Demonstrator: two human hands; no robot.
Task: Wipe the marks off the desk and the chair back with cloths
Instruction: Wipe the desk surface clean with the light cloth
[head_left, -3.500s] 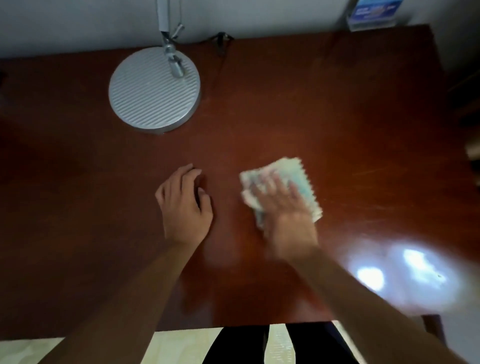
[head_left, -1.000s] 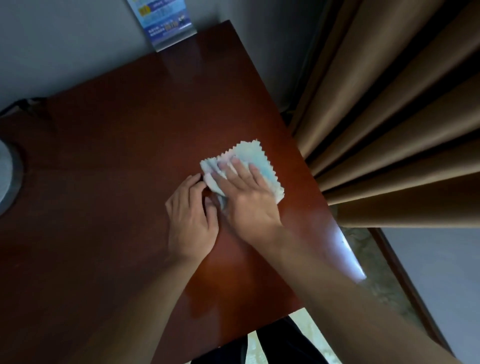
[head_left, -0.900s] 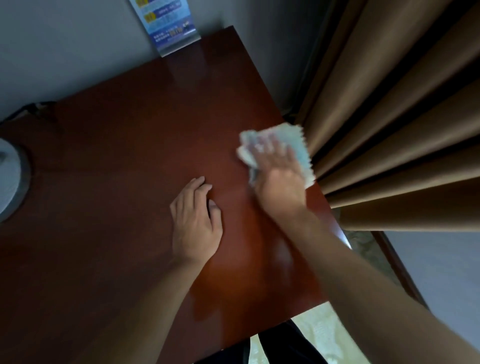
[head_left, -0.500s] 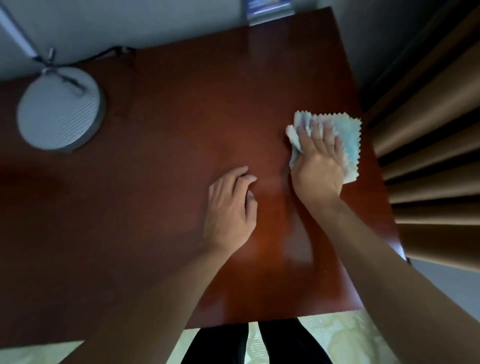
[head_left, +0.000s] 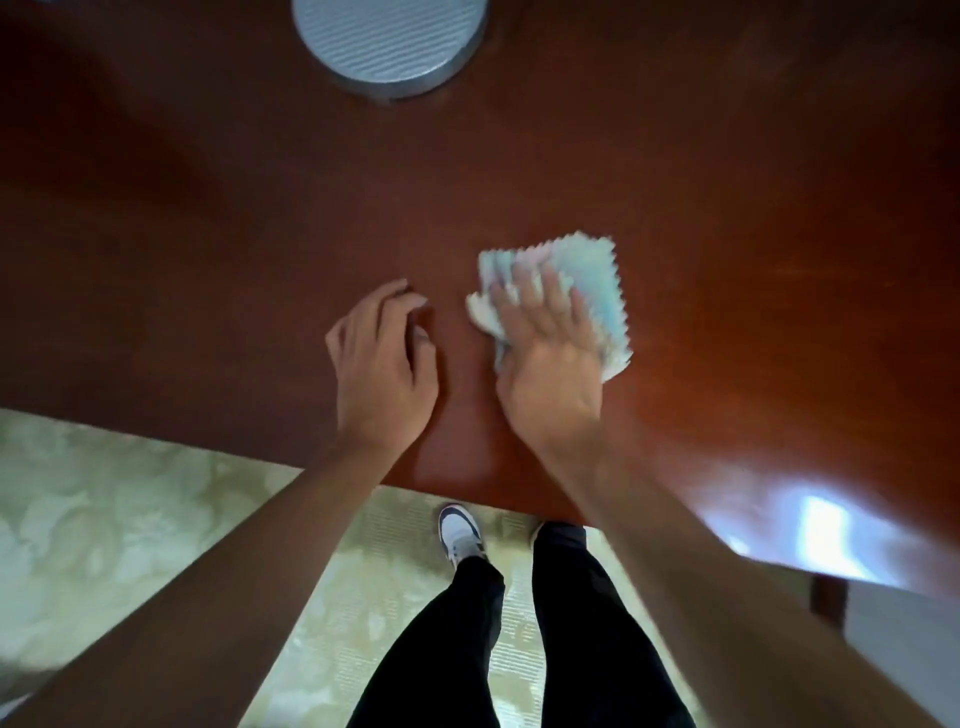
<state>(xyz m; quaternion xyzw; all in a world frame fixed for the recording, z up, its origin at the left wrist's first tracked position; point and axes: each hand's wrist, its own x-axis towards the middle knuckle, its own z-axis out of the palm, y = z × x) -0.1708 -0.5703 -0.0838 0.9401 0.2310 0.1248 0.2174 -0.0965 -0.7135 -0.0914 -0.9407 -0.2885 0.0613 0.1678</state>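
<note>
A pale blue-green cloth (head_left: 597, 280) with zigzag edges lies on the dark red-brown desk (head_left: 208, 234). My right hand (head_left: 545, 353) presses flat on the cloth with straight fingers, blurred by motion. My left hand (head_left: 382, 364) rests on the bare desk just left of it, fingers loosely bent and holding nothing. No chair back is in view.
The round silver base of a lamp (head_left: 389, 41) stands at the far edge of the desk. The desk's near edge runs below my wrists, with pale patterned carpet (head_left: 104, 519), my legs and a shoe (head_left: 460, 535) beneath. A bright reflection (head_left: 826, 525) shines on the desk's near right corner.
My right hand has slid the cloth from the desk's right edge back toward the middle and nearer me. My view has tilted down, so the curtain is gone and the floor shows.
</note>
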